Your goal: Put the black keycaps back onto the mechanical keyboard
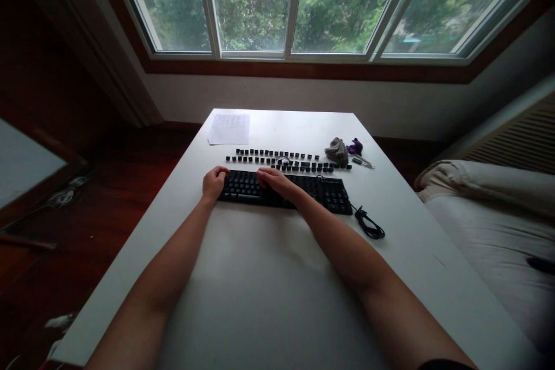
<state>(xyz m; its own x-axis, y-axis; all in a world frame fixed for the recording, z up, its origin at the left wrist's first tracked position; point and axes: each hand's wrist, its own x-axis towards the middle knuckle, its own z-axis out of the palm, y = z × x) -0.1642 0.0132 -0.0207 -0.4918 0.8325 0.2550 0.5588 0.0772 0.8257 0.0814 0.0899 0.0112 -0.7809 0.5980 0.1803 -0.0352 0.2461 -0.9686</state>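
A black keyboard point(241, 186) lies on the white table, with its keys pointing up. My left hand point(213, 182) is closed round the keyboard's left end, thumb near the top edge. Over the middle of the keys is my right hand point(276, 180), its fingers curled together against the key area. Whatever may be between those fingertips is hidden. Behind the keyboard, loose black keycaps point(256, 160) stand in several rows. A small pale, shiny tool or ring point(283, 160) sits among them, too small to name.
A grey cloth point(337, 151), a purple cloth point(354, 146) and thin sticks or brushes point(363, 162) lie behind the keyboard's right end. The coiled cable point(369, 224) rests to the right. A printed sheet point(229, 129) is at the back left of the table point(243, 300).
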